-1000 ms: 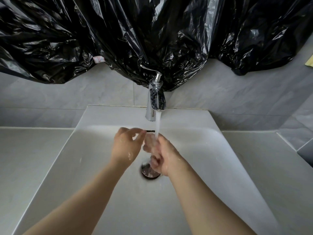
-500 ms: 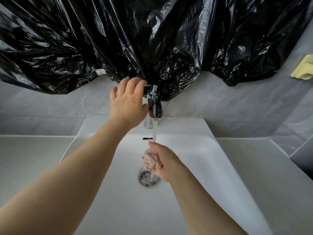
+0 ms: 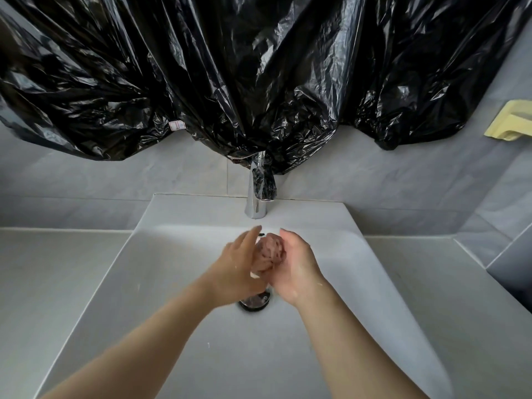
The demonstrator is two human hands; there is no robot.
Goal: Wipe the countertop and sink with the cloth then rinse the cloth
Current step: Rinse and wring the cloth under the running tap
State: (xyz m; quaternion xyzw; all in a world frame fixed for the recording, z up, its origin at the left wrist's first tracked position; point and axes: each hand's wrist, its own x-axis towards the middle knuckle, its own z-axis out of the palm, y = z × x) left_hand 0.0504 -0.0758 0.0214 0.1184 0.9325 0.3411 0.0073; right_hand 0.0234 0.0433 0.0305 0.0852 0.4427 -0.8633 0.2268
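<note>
The right hand [image 3: 296, 272] cups the balled pink cloth [image 3: 270, 250] above the drain [image 3: 254, 303]; the left hand [image 3: 237, 275] presses flat. Squeeze hard there.

Polished metal on the tap [image 3: 257, 197], mirror-bright. Directly above the tap, thin black plastic sheet [image 3: 230, 67], glossy and heavily crinkled. Behind the tap, grey wall tiles [image 3: 129, 180], smooth with a matt stone look. Below the tap, smooth white sink [image 3: 172, 312] with a soft ceramic-like sheen, shiny metal drain [image 3: 254, 303], and pinkish cloth [image 3: 270, 250], soft and crumpled. Left of the tap, pale matt countertop [image 3: 57, 283]. Far right of the tap, smooth yellow plastic holder [image 3: 511, 123].
</note>
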